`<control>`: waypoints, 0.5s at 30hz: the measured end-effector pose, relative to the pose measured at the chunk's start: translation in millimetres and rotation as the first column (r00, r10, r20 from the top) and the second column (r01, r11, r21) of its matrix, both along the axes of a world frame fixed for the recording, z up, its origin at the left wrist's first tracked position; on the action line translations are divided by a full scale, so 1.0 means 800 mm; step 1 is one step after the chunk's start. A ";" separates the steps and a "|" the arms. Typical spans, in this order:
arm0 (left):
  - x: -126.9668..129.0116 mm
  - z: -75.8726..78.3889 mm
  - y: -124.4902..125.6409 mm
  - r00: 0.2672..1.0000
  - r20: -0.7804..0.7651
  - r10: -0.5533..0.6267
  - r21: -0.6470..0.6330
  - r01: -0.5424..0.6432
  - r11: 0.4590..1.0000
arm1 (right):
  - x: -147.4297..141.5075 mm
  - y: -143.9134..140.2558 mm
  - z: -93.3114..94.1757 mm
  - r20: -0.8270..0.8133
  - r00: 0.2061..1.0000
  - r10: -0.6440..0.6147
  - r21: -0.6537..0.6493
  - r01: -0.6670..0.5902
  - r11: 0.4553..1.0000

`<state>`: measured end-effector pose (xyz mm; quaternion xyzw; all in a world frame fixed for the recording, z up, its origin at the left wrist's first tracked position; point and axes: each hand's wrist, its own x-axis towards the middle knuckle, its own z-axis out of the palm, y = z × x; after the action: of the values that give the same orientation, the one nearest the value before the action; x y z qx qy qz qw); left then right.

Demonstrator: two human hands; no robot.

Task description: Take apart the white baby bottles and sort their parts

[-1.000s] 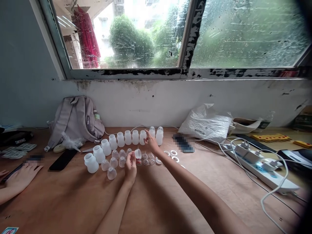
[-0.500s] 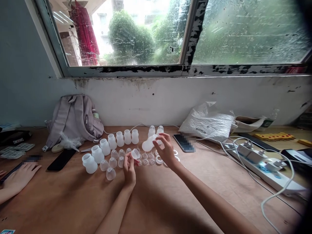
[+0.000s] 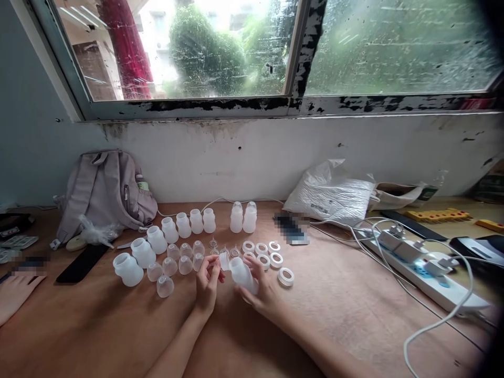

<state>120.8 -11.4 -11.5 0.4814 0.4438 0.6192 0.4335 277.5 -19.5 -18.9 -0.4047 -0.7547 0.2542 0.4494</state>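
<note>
Two hands meet over the wooden table, and we see each one closed on a part. Our right hand wraps around a small white bottle, tilted, neck toward the left. Our left hand pinches a clear cap just beside that neck. White rings lie close to the right; more bottles stand in a row behind.

no legible text anywhere, only an unreadable dark print on the white plastic bag
</note>
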 end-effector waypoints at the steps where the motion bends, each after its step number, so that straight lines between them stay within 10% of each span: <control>1: 0.000 0.000 0.000 1.000 -0.005 -0.003 -0.002 0.003 1.000 | -0.001 -0.002 -0.003 0.022 0.999 0.028 -0.034 -0.027 0.999; 15: -0.003 0.005 -0.003 0.995 -0.078 -0.056 -0.043 0.052 0.998 | 0.018 0.006 0.001 0.240 0.965 -0.102 0.130 0.072 0.989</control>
<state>118.5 -13.8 -7.2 0.5084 0.4598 0.5786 0.4419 291.9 -14.9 -18.5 -0.4380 -0.8000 0.1362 0.3868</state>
